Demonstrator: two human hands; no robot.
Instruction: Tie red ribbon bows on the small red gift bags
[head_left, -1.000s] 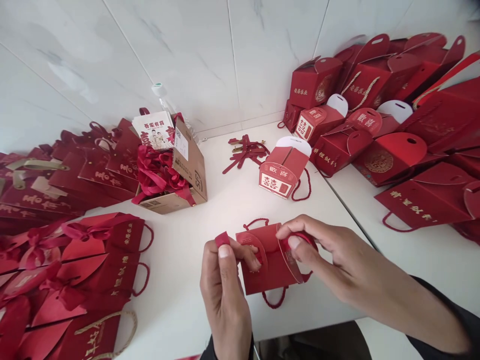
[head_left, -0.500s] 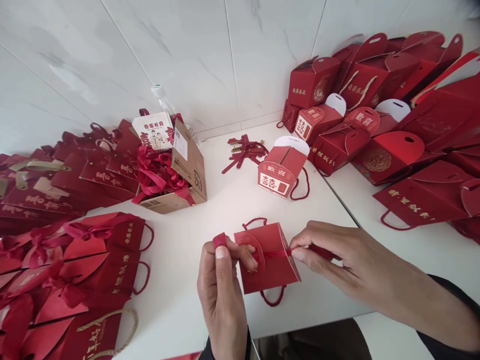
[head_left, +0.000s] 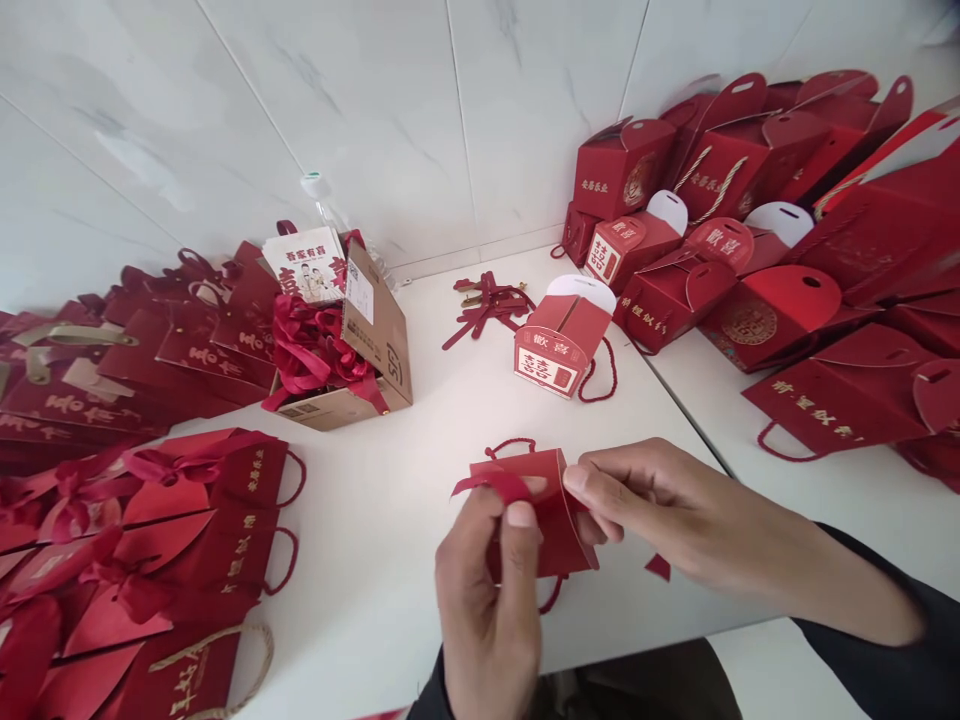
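Note:
A small red gift box (head_left: 525, 464) with cord handles lies on the white table in front of me, partly covered by both hands. My left hand (head_left: 491, 575) is over its left side, thumb and fingers closed on a red ribbon (head_left: 498, 484) whose loose end sticks out to the left. At the box's right edge, my right hand (head_left: 645, 505) pinches the ribbon, most of which its fingers hide. A cut ribbon tip (head_left: 658, 567) shows below the right hand.
Behind stands a red and white box (head_left: 551, 345), with loose ribbon strips (head_left: 489, 308) nearby. A cardboard carton (head_left: 379, 335) holds red ribbons. Bow-tied boxes (head_left: 180, 540) sit at the left, and several red boxes (head_left: 679, 300) crowd the right. A tiled wall rises behind.
My left hand has moved right across the box, carrying its ribbon end. The right hand has shifted slightly left, and a ribbon tip now shows beneath it.

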